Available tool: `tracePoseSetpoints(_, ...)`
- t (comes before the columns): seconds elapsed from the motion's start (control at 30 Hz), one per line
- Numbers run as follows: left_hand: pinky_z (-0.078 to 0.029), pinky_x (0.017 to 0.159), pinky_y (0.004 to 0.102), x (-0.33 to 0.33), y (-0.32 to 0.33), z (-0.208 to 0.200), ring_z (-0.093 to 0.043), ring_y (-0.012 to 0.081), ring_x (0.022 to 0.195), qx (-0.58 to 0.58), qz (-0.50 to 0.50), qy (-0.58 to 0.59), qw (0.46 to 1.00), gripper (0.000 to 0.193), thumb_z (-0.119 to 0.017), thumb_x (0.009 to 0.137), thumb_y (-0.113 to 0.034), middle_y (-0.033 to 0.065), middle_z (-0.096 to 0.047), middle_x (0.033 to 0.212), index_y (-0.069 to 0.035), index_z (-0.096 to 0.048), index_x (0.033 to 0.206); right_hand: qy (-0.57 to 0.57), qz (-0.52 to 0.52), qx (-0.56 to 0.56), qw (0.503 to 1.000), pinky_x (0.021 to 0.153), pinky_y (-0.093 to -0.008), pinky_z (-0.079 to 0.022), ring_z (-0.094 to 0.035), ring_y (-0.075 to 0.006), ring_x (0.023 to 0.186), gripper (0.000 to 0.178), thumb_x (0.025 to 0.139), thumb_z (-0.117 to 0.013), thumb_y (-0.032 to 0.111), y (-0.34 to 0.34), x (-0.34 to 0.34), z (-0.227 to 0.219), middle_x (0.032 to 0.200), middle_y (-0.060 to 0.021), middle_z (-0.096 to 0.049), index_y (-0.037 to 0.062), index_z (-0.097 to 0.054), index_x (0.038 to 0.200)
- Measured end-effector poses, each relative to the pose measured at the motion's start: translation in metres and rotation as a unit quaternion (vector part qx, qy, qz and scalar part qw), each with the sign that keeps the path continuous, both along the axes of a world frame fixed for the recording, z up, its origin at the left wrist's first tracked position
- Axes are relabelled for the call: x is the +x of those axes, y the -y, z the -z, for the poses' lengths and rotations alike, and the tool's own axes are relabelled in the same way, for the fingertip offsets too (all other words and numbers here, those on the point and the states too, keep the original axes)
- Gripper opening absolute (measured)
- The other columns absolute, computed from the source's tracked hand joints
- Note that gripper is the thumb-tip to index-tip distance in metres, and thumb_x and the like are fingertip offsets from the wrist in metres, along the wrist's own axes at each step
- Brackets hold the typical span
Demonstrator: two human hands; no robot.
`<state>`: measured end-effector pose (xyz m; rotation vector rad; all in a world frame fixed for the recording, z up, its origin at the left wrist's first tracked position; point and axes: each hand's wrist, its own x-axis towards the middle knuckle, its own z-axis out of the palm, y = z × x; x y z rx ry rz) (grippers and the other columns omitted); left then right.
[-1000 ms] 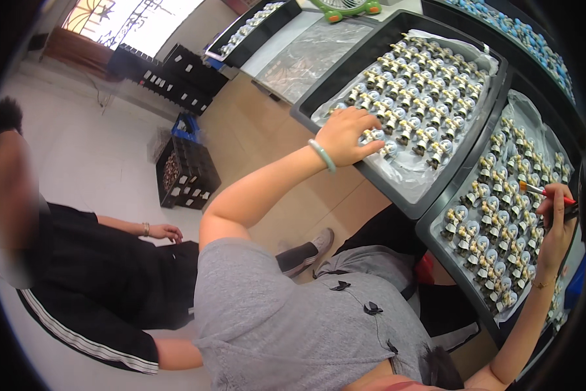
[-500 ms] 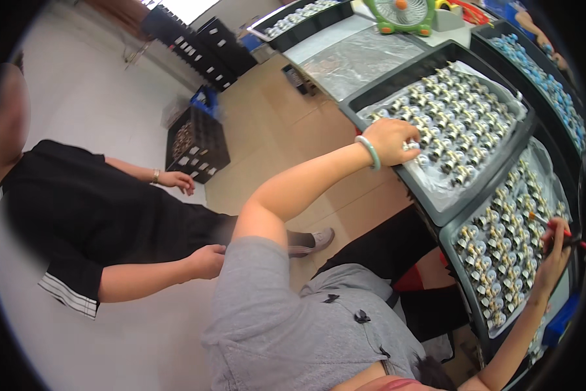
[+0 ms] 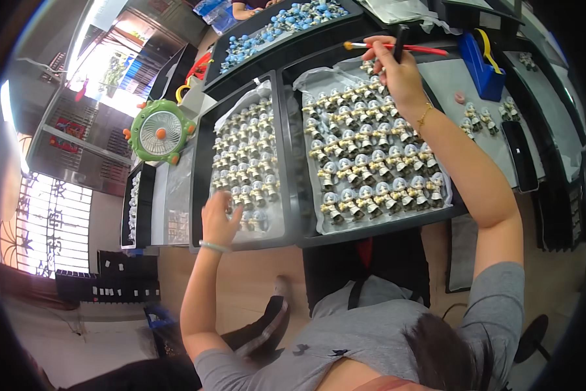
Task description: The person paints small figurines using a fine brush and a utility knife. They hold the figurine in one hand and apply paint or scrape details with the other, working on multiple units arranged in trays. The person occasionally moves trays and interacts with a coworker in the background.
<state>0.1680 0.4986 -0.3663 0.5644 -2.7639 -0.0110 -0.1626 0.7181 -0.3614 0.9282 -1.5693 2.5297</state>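
Note:
My right hand (image 3: 397,75) is raised over the far right part of the right black tray (image 3: 319,242). It grips a red-handled paintbrush (image 3: 426,49) and a black pen-like tool (image 3: 399,44); the brush's bristles point left. Below stand rows of small white-and-gold figurines (image 3: 365,163) on a clear plastic liner. My left hand (image 3: 220,218), with a pale green bangle on the wrist, is at the near left corner of the left black tray (image 3: 241,246). Its thumb and fingers are apart, beside more figurines (image 3: 244,153); I see nothing held in it.
Beyond stands a tray of blue-topped pieces (image 3: 273,29), with another person's arm (image 3: 244,12) behind it. A green fan (image 3: 161,132) is at the left. To the right are a blue tape dispenser (image 3: 482,68), loose figurines (image 3: 479,120) and a black box-like object (image 3: 518,153).
My view has swung right toward the table, so the person in black has mostly left the picture. My left hand's fingers have spread; the brush remains in my right hand.

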Motion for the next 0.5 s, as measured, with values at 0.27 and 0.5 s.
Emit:
tracePoseSetpoints(0.27,-0.039,0.068,0.0331,-0.225,-0.041,-0.008,-0.054,0.0214,0.070,-0.115,0.251,-0.139,0.951,0.007,-0.051,0.071,-0.014,0.0034,-0.057,0.070,-0.011,-0.058,0.070,0.073,-0.020,-0.047,0.996,0.044,-0.0146,-0.032,-0.041,-0.0018,0.058,0.025,0.085,-0.045,0.023,-0.001,0.007,-0.002,0.081,-0.0011,-0.052,0.0058,-0.048,0.103)
tracePoseSetpoints(0.5,-0.043,0.074,0.0375,-0.406,-0.067,0.059,-0.054,0.0290,0.086,0.053,0.118,0.010,0.992,0.023,-0.045,0.076,-0.022,0.0131,-0.057,0.088,-0.015,-0.057,0.095,-0.047,-0.095,0.087,0.991,0.064,-0.0215,-0.035,-0.043,-0.0081,0.071,0.025,0.085,-0.044,0.024,0.009,0.045,0.010,0.082,-0.0027,-0.050,0.0054,-0.047,0.102)
